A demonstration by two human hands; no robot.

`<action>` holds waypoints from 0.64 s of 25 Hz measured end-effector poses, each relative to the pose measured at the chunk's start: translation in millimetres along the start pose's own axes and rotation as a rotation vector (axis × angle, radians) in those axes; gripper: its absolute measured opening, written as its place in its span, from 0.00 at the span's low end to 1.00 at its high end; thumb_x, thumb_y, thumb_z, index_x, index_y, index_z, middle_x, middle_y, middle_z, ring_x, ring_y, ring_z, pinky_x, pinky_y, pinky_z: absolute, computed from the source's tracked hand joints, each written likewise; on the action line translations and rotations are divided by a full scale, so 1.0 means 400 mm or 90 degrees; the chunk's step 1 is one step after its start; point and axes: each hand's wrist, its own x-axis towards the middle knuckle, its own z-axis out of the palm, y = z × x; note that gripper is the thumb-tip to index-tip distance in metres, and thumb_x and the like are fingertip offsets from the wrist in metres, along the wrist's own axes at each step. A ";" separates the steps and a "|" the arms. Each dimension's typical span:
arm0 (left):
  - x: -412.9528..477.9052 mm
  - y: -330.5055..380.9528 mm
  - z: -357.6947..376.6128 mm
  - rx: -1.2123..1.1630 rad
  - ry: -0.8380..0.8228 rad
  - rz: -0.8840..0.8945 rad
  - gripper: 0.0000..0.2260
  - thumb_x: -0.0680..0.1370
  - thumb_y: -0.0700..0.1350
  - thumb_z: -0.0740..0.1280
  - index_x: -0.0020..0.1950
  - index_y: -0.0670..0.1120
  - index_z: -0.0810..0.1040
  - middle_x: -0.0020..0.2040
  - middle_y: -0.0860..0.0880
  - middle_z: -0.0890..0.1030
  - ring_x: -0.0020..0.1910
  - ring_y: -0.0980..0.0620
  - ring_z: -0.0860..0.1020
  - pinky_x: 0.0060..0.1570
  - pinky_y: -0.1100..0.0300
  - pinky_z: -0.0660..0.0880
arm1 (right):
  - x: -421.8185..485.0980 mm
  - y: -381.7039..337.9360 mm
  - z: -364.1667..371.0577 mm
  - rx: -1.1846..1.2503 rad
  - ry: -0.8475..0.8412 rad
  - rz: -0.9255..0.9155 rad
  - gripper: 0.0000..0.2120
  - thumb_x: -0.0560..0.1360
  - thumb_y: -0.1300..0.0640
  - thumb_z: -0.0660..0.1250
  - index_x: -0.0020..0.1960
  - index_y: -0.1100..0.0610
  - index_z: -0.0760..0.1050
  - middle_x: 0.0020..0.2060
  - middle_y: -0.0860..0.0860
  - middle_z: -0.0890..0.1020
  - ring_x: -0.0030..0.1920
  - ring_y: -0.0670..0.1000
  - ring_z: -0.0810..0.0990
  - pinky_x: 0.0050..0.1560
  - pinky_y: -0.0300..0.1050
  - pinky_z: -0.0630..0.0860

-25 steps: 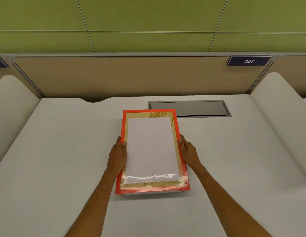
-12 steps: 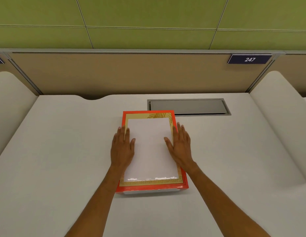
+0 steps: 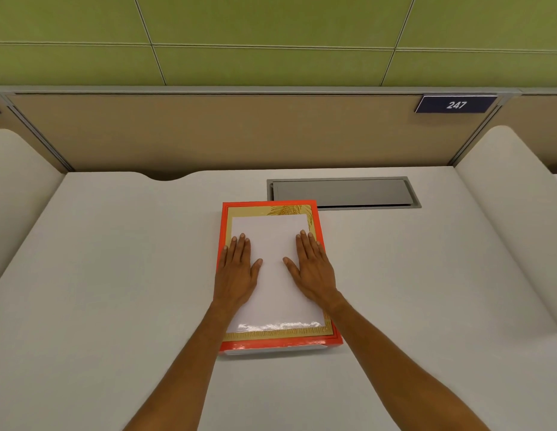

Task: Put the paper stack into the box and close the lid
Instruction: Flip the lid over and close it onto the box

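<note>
In the head view, both of your hands lie flat and open on top of the box's lid (image 3: 272, 269), grasping nothing. Your left hand (image 3: 236, 269) rests palm down along the lid's left side, and your right hand (image 3: 314, 269) mirrors it on the right, thumbs pointing toward each other across the white centre.

You appear to be seating the lid. Press straight down with even weight from both palms, so that neither side sinks before the other. Then work toward the corners, since the near edge and the far edge have no hand on them at present. Judging by the thin pale strip showing under the near orange rim, the lid may not be fully home there, so give that front edge a firm push. Keep your hands from sliding; the glossy surface looks slick.

The box (image 3: 278, 345) sits near the middle of the white desk (image 3: 115, 275), its far right corner just beside the grey cable hatch (image 3: 344, 192). Its lid has a bright orange border, a gold patterned band inside that, and a plain white panel in the centre. A streak of glare runs across the near end. The paper stack is not visible; presumably it is inside, under the lid.
</note>
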 end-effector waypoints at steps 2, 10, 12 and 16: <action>0.001 0.001 0.003 0.005 -0.004 -0.007 0.38 0.78 0.64 0.38 0.81 0.43 0.50 0.82 0.46 0.51 0.81 0.47 0.48 0.80 0.50 0.47 | 0.000 0.000 0.008 -0.006 -0.011 0.011 0.36 0.81 0.38 0.48 0.80 0.57 0.40 0.80 0.52 0.45 0.80 0.50 0.42 0.80 0.45 0.42; -0.004 -0.001 0.018 0.029 -0.013 -0.021 0.34 0.81 0.62 0.47 0.81 0.44 0.47 0.82 0.47 0.49 0.81 0.49 0.47 0.80 0.52 0.47 | -0.001 0.000 0.021 -0.033 -0.012 0.017 0.37 0.81 0.37 0.46 0.80 0.58 0.39 0.80 0.53 0.44 0.80 0.51 0.42 0.81 0.47 0.43; -0.007 0.002 0.017 0.023 -0.006 -0.022 0.34 0.81 0.61 0.49 0.81 0.44 0.47 0.82 0.46 0.50 0.81 0.49 0.48 0.80 0.52 0.46 | -0.002 -0.001 0.021 -0.036 -0.014 0.018 0.36 0.81 0.37 0.46 0.80 0.57 0.39 0.80 0.53 0.44 0.80 0.51 0.42 0.81 0.47 0.43; -0.013 0.009 0.008 0.031 -0.011 -0.023 0.34 0.81 0.61 0.48 0.81 0.44 0.47 0.82 0.46 0.49 0.81 0.49 0.47 0.80 0.53 0.45 | -0.003 -0.005 0.011 -0.040 -0.030 0.018 0.36 0.81 0.37 0.46 0.80 0.57 0.38 0.80 0.53 0.43 0.80 0.51 0.41 0.80 0.48 0.43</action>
